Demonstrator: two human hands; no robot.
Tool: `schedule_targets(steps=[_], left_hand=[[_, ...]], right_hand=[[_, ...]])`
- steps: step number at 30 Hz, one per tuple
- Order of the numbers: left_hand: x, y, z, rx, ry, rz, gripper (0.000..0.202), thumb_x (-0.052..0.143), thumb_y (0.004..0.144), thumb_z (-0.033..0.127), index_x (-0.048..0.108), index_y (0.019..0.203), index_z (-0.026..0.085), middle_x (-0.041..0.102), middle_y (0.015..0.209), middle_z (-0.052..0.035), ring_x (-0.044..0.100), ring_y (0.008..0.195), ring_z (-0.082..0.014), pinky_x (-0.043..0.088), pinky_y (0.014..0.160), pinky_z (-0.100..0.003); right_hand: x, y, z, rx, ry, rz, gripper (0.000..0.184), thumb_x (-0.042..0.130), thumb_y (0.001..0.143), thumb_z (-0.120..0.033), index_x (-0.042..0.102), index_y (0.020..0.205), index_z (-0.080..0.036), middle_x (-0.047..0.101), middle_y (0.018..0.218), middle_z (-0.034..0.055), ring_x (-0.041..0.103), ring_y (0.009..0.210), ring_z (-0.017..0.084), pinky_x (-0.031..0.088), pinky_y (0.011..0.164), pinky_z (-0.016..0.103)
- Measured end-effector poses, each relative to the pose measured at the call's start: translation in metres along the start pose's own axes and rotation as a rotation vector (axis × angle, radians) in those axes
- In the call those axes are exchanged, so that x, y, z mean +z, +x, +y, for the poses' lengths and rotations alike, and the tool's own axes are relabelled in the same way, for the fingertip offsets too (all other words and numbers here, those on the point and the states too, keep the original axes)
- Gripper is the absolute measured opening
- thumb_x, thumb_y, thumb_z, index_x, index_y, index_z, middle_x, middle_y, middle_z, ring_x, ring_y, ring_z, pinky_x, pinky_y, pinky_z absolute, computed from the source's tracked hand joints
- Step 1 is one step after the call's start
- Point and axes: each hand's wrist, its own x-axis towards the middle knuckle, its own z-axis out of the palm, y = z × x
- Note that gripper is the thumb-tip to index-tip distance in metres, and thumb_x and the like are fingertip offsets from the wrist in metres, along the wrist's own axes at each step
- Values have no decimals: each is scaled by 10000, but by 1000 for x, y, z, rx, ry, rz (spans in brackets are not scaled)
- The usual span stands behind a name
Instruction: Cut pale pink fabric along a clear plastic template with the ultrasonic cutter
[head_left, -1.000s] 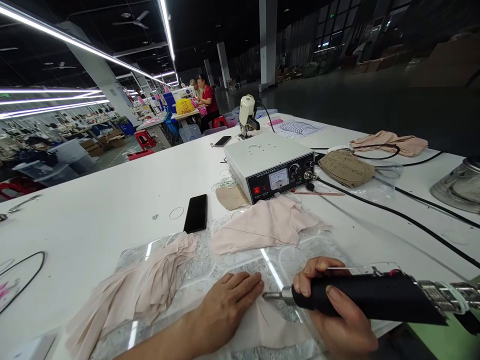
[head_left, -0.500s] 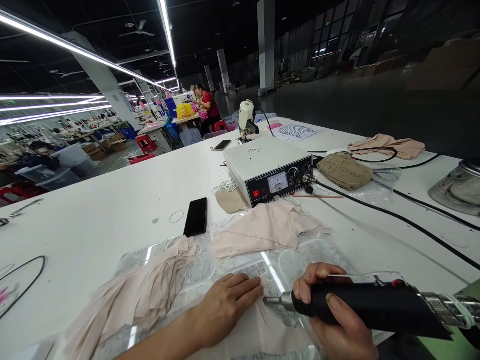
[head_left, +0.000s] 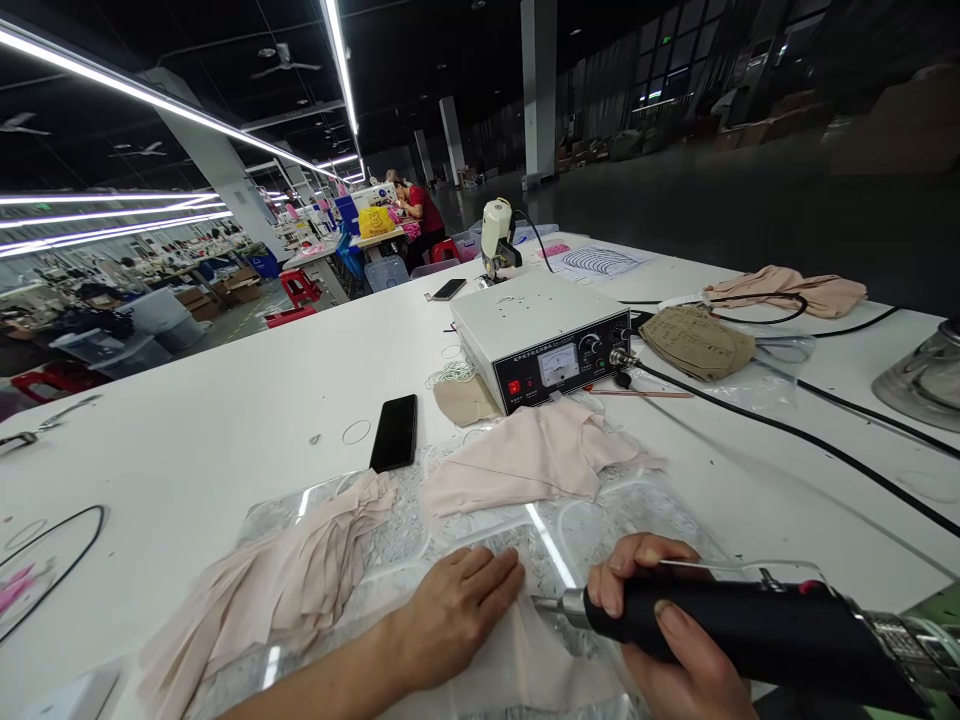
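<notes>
My right hand (head_left: 667, 630) wraps around the black barrel of a handheld ultrasonic welder (head_left: 735, 620), thumb on the near side. Its metal tip (head_left: 551, 604) points left and comes down at the pale pink fabric piece (head_left: 540, 660), close beside my left fingertips. My left hand (head_left: 461, 610) lies flat on this fabric with its fingers stretched out, pressing it down over a clear plastic template (head_left: 390, 535). To the left is a fanned pile of pale pink fabric pieces (head_left: 292, 580). Another pink fabric piece (head_left: 517, 455) rests beyond my hands.
A control box (head_left: 547, 330) with a meter stands behind the fabric, its black cable (head_left: 795, 435) running right. A phone (head_left: 394, 432) lies left of it. Brown card patterns (head_left: 697, 342), a glass jar (head_left: 922, 375) and scissors (head_left: 56, 420) are around. A co-worker (head_left: 424, 215) sits far off.
The view has shifted slightly. The welder's tip has moved slightly right along the fabric, and both hands keep nearly the same pose.
</notes>
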Motion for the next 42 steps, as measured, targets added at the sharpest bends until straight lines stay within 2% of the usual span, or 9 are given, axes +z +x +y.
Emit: schedule_targets(steps=[12, 19, 24, 28, 35, 42], left_hand=[[0, 3, 3, -23, 16, -2, 337, 291, 996, 82, 505, 1257, 67, 650, 1113, -177, 594, 798, -185, 557, 696, -316], [0, 4, 4, -24, 23, 9, 308, 322, 982, 77, 513, 1218, 26, 641, 1116, -190, 578, 797, -199, 551, 676, -325], [1, 4, 5, -32, 12, -1, 309, 323, 979, 80, 504, 1226, 35, 637, 1102, -177, 565, 788, -192, 538, 678, -317], [2, 3, 7, -52, 5, -25, 312, 330, 974, 98, 508, 1221, 31, 626, 1086, -180, 553, 786, -195, 525, 679, -321], [6, 2, 11, -78, -13, -143, 324, 400, 948, 122, 527, 1232, 29, 606, 1118, -169, 545, 824, -196, 512, 717, -323], [9, 3, 13, -86, 8, -100, 317, 439, 939, 112, 531, 1227, 17, 594, 1106, -163, 530, 804, -187, 492, 677, -310]], right_hand=[[-13, -4, 1, 86, -35, -15, 149, 646, 795, -370, 594, 867, -251, 504, 758, -2, 530, 538, 123, 502, 534, 329], [-7, -2, -4, 72, -51, -13, 161, 666, 781, -383, 611, 842, -245, 515, 730, -7, 533, 514, 114, 505, 514, 316], [2, 0, -7, 29, -51, 24, 177, 682, 761, -388, 617, 795, -227, 506, 684, -9, 519, 475, 108, 480, 462, 289], [5, 0, -11, 46, -80, 46, 182, 693, 756, -379, 603, 796, -225, 511, 683, -8, 517, 483, 112, 482, 464, 298], [-3, 9, -11, -108, -250, 65, 113, 614, 699, -269, 567, 764, -189, 524, 657, -11, 526, 505, 139, 513, 509, 354], [-5, 10, -4, -154, -335, 30, 101, 563, 701, -208, 560, 801, -195, 541, 697, -13, 528, 535, 141, 520, 590, 379]])
